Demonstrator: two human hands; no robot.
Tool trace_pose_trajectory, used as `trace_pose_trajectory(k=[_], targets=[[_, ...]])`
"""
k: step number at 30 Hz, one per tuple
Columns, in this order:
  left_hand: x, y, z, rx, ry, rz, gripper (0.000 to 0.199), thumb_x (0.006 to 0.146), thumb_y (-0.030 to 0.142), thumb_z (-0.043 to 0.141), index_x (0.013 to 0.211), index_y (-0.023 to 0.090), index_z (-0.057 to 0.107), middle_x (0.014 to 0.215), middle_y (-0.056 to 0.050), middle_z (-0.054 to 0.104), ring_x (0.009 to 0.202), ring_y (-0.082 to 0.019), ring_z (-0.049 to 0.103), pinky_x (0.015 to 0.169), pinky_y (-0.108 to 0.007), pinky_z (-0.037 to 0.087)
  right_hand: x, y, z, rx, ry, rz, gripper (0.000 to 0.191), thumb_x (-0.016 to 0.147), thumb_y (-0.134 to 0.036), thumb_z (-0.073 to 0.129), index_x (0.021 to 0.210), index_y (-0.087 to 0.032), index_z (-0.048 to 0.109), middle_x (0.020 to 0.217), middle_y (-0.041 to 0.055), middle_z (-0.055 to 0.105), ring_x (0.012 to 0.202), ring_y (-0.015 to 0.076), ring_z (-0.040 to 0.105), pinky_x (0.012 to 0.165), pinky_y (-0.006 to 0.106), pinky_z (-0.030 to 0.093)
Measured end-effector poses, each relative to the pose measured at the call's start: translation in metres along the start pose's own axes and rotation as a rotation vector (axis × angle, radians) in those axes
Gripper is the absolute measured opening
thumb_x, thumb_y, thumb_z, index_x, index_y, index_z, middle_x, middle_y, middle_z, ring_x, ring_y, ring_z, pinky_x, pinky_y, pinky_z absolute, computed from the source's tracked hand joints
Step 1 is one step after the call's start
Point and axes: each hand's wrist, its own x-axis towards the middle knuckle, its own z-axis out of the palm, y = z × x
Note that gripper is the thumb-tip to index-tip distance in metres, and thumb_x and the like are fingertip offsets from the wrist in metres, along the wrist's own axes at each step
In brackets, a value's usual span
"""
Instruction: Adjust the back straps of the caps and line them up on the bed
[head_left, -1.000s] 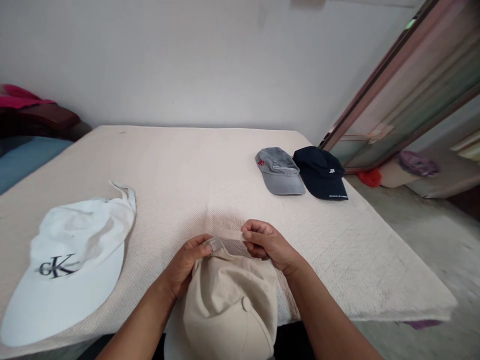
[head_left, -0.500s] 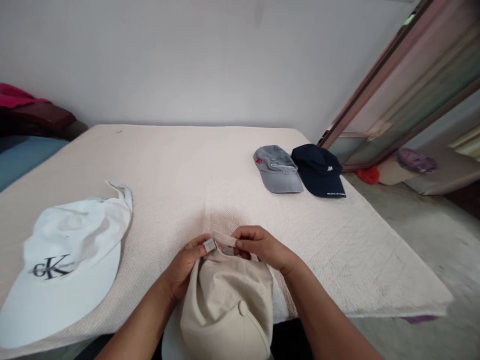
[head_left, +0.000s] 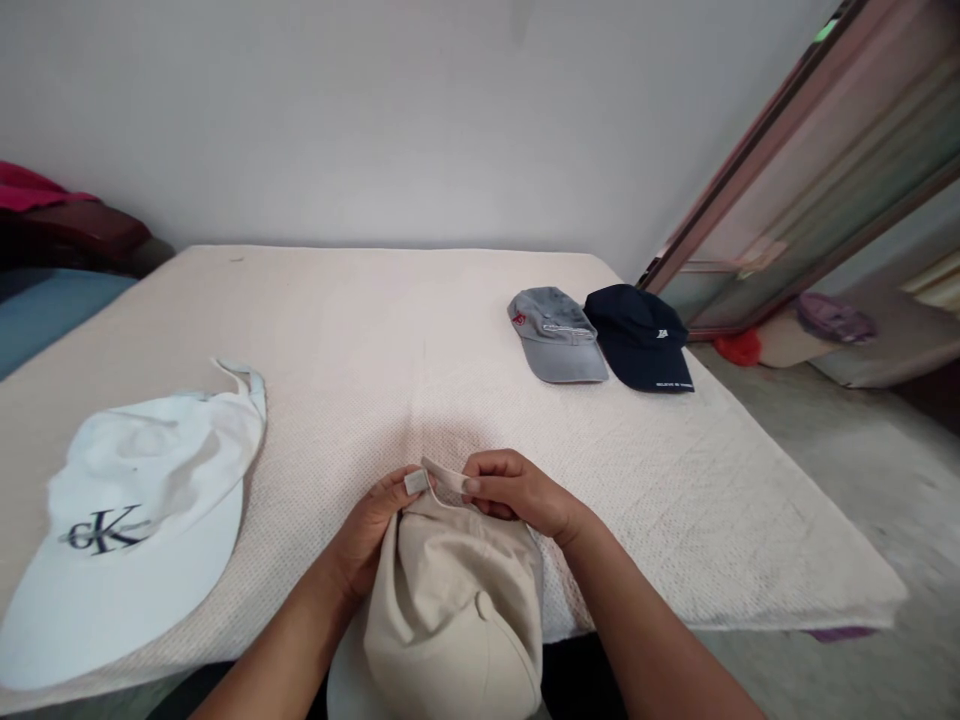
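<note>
A beige cap (head_left: 457, 610) lies at the near table edge, its back opening facing away from me and its brim toward my body. My left hand (head_left: 375, 525) pinches the left end of the back strap, beside a small pale tab (head_left: 415, 482). Between thumb and fingers, my right hand (head_left: 517, 492) grips the other strap piece (head_left: 448, 476), whose free tip points left toward the tab. The two strap ends look unjoined. The right fingertips are partly curled out of sight.
On the cloth-covered table (head_left: 337, 320), a white cap (head_left: 150, 500) with CK letters lies at left. A grey cap (head_left: 559, 335) and a navy cap (head_left: 637, 335) sit side by side at the back right. A wall stands behind.
The strap piece in my right hand has tilted, its free tip slightly higher and its held end lower. The pale tab has shifted slightly left. Both hands keep their grip.
</note>
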Motion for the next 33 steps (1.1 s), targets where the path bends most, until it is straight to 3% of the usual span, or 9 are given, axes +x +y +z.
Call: trace_pose_trajectory(k=[8, 13, 21, 26, 33], targets=[[0.0017, -0.0031, -0.0060, -0.084, 0.026, -0.024, 0.006, 0.077, 0.019, 0.069, 0.080, 0.014, 0.067, 0.076, -0.005, 0.069, 0.068, -0.015, 0.062, 0.067, -0.025, 0.048, 0.0008, 0.0040, -0.0078, 0.129, -0.070, -0.022, 0.015, 0.076, -0.027, 0.063, 0.068, -0.013, 0.063, 0.052, -0.0035, 0.050, 0.042, 0.0049, 0.035, 0.039, 0.018, 0.023], [0.0016, -0.0025, -0.0062, -0.070, 0.026, -0.018, 0.005, 0.078, 0.020, 0.068, 0.079, 0.016, 0.067, 0.075, -0.003, 0.070, 0.067, -0.015, 0.063, 0.066, -0.025, 0.047, 0.0026, 0.0018, -0.0065, 0.022, -0.039, 0.052, 0.013, 0.076, -0.023, 0.062, 0.067, -0.014, 0.064, 0.055, -0.0030, 0.051, 0.046, 0.0054, 0.038, 0.042, 0.018, 0.025], [0.0049, -0.0044, -0.0074, 0.063, 0.042, 0.022, 0.013, 0.075, 0.018, 0.071, 0.088, 0.017, 0.068, 0.081, -0.005, 0.072, 0.072, -0.017, 0.065, 0.071, -0.028, 0.049, 0.0020, 0.0006, -0.0045, -0.104, -0.034, -0.039, 0.028, 0.080, -0.043, 0.065, 0.077, -0.014, 0.064, 0.065, -0.0012, 0.054, 0.055, 0.0078, 0.044, 0.050, 0.021, 0.032], [0.0041, -0.0045, -0.0075, 0.083, 0.019, 0.008, 0.013, 0.076, 0.019, 0.070, 0.088, 0.016, 0.067, 0.079, -0.004, 0.071, 0.070, -0.017, 0.065, 0.067, -0.027, 0.049, 0.0018, 0.0004, -0.0028, -0.049, 0.029, -0.102, 0.017, 0.078, -0.031, 0.064, 0.082, -0.015, 0.064, 0.063, -0.0027, 0.052, 0.056, 0.0084, 0.043, 0.055, 0.023, 0.033], [0.0017, -0.0052, -0.0037, 0.050, 0.063, 0.010, 0.012, 0.075, 0.019, 0.071, 0.086, 0.018, 0.067, 0.078, -0.003, 0.071, 0.069, -0.016, 0.064, 0.069, -0.027, 0.049, 0.0032, 0.0002, -0.0023, -0.087, 0.045, -0.021, 0.007, 0.074, -0.021, 0.057, 0.075, -0.015, 0.060, 0.057, -0.0038, 0.048, 0.050, 0.0079, 0.039, 0.049, 0.022, 0.028]])
